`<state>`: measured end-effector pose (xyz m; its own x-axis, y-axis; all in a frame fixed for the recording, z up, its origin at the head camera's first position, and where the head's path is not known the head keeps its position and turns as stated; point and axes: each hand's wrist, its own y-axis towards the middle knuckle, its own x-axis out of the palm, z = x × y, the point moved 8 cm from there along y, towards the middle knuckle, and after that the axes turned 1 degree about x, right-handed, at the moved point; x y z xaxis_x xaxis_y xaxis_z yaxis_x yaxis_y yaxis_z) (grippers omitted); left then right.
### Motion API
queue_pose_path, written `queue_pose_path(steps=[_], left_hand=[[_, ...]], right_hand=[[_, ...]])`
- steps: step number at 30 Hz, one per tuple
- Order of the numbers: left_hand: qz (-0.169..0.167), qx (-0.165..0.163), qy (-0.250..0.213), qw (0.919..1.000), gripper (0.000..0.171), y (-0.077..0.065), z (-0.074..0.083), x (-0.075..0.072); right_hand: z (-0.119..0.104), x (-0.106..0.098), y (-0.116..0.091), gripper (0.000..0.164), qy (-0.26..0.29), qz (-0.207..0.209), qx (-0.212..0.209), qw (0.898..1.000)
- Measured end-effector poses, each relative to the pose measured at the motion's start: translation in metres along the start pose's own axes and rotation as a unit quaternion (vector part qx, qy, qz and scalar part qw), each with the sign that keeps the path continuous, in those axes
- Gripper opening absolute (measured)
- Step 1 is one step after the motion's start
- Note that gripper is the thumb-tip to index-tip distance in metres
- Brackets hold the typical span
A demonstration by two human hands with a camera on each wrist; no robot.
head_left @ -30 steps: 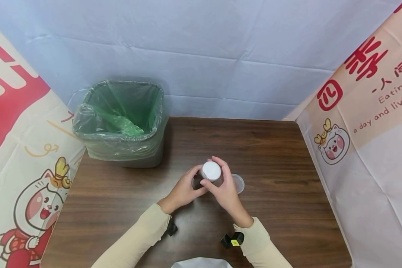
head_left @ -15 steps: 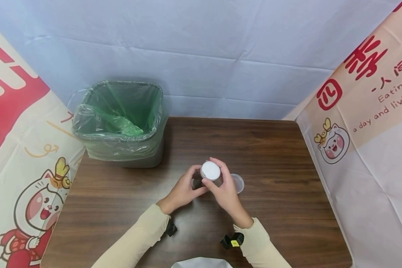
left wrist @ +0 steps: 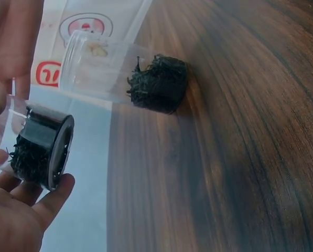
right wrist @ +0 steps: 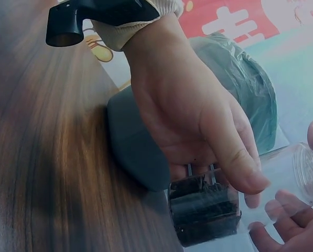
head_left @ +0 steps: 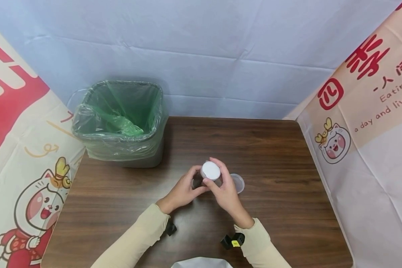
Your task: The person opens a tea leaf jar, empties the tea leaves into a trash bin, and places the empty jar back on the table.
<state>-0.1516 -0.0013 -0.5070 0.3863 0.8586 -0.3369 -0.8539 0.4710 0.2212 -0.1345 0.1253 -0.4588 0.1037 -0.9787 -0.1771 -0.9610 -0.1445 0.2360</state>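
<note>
A clear plastic jar [left wrist: 46,142], with dark dried leaves like tea in its lower part, is held by both hands over the table. Its round top [head_left: 210,170] looks white from the head. My left hand [head_left: 182,191] grips the lower body; in the right wrist view its thumb lies along the jar [right wrist: 208,210]. My right hand [head_left: 226,191] holds the upper end, thumb and fingers around the edge of the top. Just right of that hand stands a second clear jar [head_left: 238,183], partly hidden in the head view. Dark leaves fill its bottom in the left wrist view.
A grey waste bin [head_left: 144,160] lined with a green plastic bag [head_left: 120,149] stands at the table's back left. The brown wooden table [head_left: 271,223] is bordered by a pale cloth backdrop [head_left: 221,56] and printed side cloths [head_left: 382,156].
My right thumb has shifted slightly at the edge of the jar's top. Otherwise the hands, both jars and the bin keep nearly the same places.
</note>
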Motion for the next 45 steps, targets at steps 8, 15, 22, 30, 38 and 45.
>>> queue_pose_path(steps=[8,15,22,30,38,45], left_hand=[[0.004,0.002,-0.004,1.0000,0.059,0.001,0.001,-0.004],[0.031,0.007,-0.014,0.9994,0.060,0.001,0.003,-0.006],[0.031,-0.005,-0.018,0.9993,0.061,0.003,0.004,-0.004],[0.023,-0.002,-0.014,0.9996,0.058,0.004,0.031,-0.010],[0.030,0.005,-0.023,0.9993,0.056,0.004,0.044,-0.013],[0.025,-0.010,-0.021,0.9994,0.056,0.002,0.040,-0.012]], right_hand=[[-0.002,-0.001,-0.001,0.069,0.009,-0.013,-0.007,1.000],[-0.001,0.002,-0.001,0.076,0.062,-0.011,-0.011,0.998],[-0.003,0.001,-0.001,0.061,0.086,0.007,-0.029,0.996],[-0.004,-0.001,0.000,0.052,0.081,0.021,-0.022,0.996],[-0.004,0.000,0.001,0.049,0.080,0.018,-0.025,0.996],[-0.002,0.000,-0.001,0.047,0.069,0.021,-0.015,0.997]])
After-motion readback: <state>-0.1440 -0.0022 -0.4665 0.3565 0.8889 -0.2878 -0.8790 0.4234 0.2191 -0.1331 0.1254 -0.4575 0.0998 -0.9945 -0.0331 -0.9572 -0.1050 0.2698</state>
